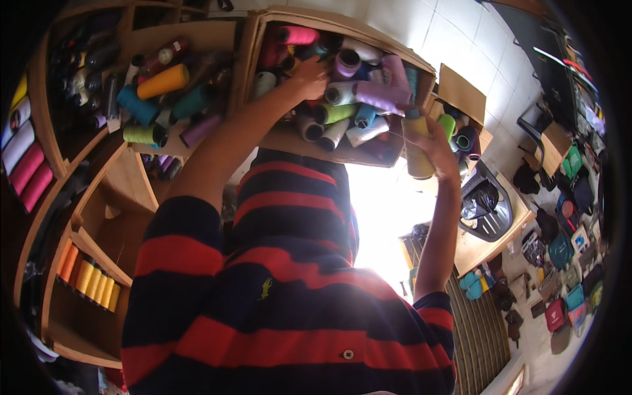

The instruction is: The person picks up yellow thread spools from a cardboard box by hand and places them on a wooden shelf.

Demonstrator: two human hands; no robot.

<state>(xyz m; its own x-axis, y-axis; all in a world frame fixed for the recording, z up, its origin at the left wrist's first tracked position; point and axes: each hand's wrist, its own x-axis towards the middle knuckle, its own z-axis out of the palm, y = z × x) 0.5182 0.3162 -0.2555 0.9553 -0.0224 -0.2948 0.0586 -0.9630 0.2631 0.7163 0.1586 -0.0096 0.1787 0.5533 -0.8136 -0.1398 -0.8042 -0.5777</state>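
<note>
My left hand (pixel 310 72) reaches up into a wooden shelf compartment (pixel 289 141) packed with thread cones and rests among them, touching a pale cone (pixel 263 83); whether it grips one is hidden. My right hand (pixel 440 146) is raised at the compartment's right end and holds a yellow-olive thread cone (pixel 416 150) upright by its side. Purple (pixel 382 95), green (pixel 336 113) and pink (pixel 296 34) cones lie stacked between the two hands. My striped navy and red shirt (pixel 283 296) fills the lower middle of the view.
Another compartment at the left holds yellow (pixel 162 81), teal (pixel 137 105) and green cones. Lower shelves carry pink and white spools (pixel 26 168) and orange-yellow ones (pixel 89 280). A black bin (pixel 487 207) stands at the right, with bags and shoes strewn over the tiled floor.
</note>
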